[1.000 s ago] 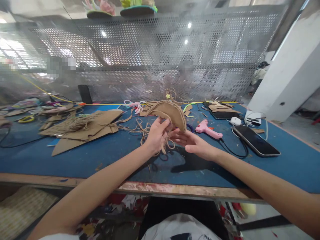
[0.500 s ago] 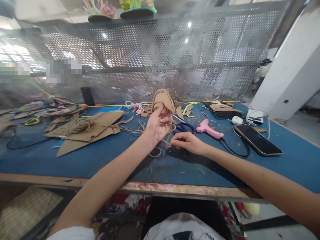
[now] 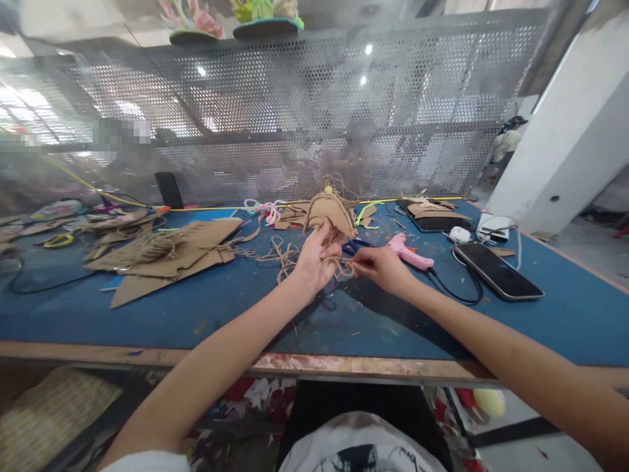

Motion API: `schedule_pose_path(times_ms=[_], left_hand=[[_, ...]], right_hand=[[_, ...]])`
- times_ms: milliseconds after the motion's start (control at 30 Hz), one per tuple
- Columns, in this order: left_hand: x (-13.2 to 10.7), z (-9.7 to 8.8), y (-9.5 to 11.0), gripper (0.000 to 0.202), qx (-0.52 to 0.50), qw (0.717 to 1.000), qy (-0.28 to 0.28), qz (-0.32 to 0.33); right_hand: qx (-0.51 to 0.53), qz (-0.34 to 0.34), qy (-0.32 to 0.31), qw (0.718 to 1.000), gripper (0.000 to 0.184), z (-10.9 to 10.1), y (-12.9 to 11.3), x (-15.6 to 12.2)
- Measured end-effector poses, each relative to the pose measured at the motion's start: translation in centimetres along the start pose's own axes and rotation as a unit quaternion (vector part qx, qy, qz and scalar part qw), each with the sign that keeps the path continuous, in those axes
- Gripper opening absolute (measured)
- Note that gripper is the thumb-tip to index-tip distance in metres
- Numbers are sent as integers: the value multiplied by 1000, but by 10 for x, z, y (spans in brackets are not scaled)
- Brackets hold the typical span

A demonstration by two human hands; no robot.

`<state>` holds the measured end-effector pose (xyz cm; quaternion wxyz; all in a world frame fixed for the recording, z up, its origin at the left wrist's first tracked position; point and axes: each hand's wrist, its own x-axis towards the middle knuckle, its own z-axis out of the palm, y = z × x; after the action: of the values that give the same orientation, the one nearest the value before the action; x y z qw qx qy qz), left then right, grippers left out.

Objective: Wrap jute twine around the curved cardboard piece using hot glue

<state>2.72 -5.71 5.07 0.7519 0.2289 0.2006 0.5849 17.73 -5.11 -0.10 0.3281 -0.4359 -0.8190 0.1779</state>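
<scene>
My left hand [image 3: 314, 259] is closed on a curved brown cardboard piece [image 3: 330, 213] edged with jute twine, held upright just above the blue table [image 3: 196, 314]. My right hand [image 3: 381, 265] pinches a strand of the jute twine [image 3: 344, 265] that hangs from the piece, right beside the left hand's fingers. More loose twine [image 3: 280, 252] trails on the table to the left of the hands.
A pink glue gun [image 3: 407, 252] with a black cord and blue-handled scissors [image 3: 356, 246] lie just behind my right hand. A black phone [image 3: 498, 278] lies at the right. Cardboard sheets wound with twine [image 3: 167, 252] cover the left. A perforated metal screen [image 3: 314, 111] backs the table.
My left hand has lowered and turned the cardboard piece. My right hand has risen from the table to the left hand and pinched the twine.
</scene>
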Motion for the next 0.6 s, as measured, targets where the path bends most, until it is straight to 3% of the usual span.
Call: schedule_pose_path(times_ms=[100,167,333,400,467,533,567,600], left_hand=[[0,-1,5,29,-16,1000,0,-6],[0,-1,6,30,-17,1000,2,-9],[2,-5,4,20,20,1000,-1,-20],[3,-7,4,14,46,999,-7,3],[3,-8,3,14,69,997,-10,38],[2,-7,0,20,94,993,-17,70],[2,-7,-2,24,108,990,-23,89],[1,-7,-5,27,125,986,-32,109]], right_hand=[[-178,68,58,980,22,-23,18,2],[-270,143,86,948,25,-38,32,3],[-317,250,120,907,24,-69,68,1],[-282,253,135,915,18,-78,79,1],[-206,206,141,946,24,-82,83,2],[-37,128,140,981,51,-77,75,5],[85,86,138,983,64,-70,66,6],[221,53,128,965,69,-61,54,6]])
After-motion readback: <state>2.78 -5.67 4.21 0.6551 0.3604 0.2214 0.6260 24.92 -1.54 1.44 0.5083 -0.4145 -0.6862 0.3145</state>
